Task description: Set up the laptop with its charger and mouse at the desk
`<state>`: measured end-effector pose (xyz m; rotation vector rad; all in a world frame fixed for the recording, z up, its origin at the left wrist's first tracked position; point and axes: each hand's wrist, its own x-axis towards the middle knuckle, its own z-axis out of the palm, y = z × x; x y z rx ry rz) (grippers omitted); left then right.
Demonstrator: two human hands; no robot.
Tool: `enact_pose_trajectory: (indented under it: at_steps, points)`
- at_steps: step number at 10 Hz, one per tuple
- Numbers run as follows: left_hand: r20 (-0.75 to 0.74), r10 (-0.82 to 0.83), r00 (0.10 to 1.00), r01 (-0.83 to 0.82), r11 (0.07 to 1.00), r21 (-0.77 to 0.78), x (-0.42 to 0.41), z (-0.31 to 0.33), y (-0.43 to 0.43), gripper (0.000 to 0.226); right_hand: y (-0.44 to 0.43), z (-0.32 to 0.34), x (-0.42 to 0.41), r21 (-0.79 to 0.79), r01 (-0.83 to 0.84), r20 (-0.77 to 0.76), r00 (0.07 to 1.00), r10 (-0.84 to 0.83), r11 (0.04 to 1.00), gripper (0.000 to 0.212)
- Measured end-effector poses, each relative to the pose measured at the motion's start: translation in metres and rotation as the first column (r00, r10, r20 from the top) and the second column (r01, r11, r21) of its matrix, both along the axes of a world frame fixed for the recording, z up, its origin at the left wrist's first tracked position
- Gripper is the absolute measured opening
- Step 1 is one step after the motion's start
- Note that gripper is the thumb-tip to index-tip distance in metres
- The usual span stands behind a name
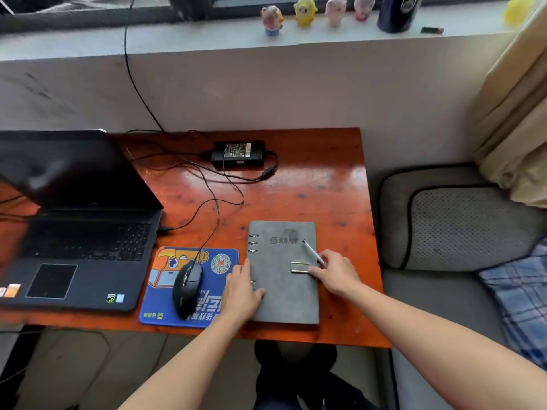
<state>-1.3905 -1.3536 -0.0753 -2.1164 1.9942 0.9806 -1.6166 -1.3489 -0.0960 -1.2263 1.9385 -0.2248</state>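
An open black laptop (85,232) stands at the left of the reddish wooden desk (319,184). Its black charger brick (238,153) lies at the back, with cables running to the laptop's right side. A black wired mouse (188,287) sits on a blue and orange mouse pad (165,309). To the right of the pad lies a closed grey ring-bound notebook (284,294). My left hand (241,292) rests flat on the notebook's left edge. My right hand (336,272) holds a white pen (312,252) at the notebook's right edge, fingertips near the metal clasp.
A black cable (133,78) climbs the wall to the windowsill, where several small toy figures (305,11) and a dark cup (398,13) stand. A grey cushioned seat (450,226) and a plaid cloth (518,294) lie right of the desk, under a beige curtain (515,119).
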Motion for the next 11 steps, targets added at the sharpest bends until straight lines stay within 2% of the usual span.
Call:
enact_pose_trajectory:
  at_steps: [1,2,3,4,6,8,10,11]
  points:
    - [-0.002,0.006,1.000,-0.006,1.000,0.009,-0.001,0.000,0.000,0.081,-0.003,0.003,-0.009,-0.055,0.083,-0.021,0.996,-0.085,0.995,0.011]
    - [0.006,0.010,1.000,-0.010,1.000,0.011,-0.003,-0.001,0.003,0.081,-0.005,0.006,-0.023,-0.132,0.192,-0.078,0.976,-0.204,0.972,0.020]
    - [0.012,0.013,1.000,-0.014,1.000,0.009,-0.002,-0.003,0.005,0.081,0.004,0.005,-0.028,-0.022,0.186,-0.206,0.961,-0.186,0.982,0.029]
    - [0.004,0.018,1.000,-0.018,1.000,0.004,-0.002,-0.005,0.006,0.081,0.024,-0.001,-0.021,0.043,0.129,-0.203,0.972,-0.118,0.991,0.028]
    - [0.021,0.007,1.000,-0.007,1.000,-0.013,-0.002,-0.008,0.008,0.082,0.038,0.000,-0.008,-0.022,0.082,-0.134,0.988,-0.084,0.996,0.043]
    - [0.116,-0.123,0.986,0.135,0.985,-0.108,0.002,-0.015,0.024,0.070,0.067,-0.007,0.000,-0.025,0.101,-0.107,0.989,-0.103,0.995,0.031]
    - [0.058,-0.167,0.984,0.173,0.978,-0.119,0.013,-0.022,0.028,0.067,0.072,-0.012,0.013,-0.114,0.161,-0.063,0.984,-0.169,0.980,0.030]
    - [0.130,-0.243,0.961,0.264,0.948,-0.177,0.014,-0.030,0.032,0.067,0.072,-0.013,0.015,-0.181,0.197,-0.067,0.975,-0.212,0.964,0.031]
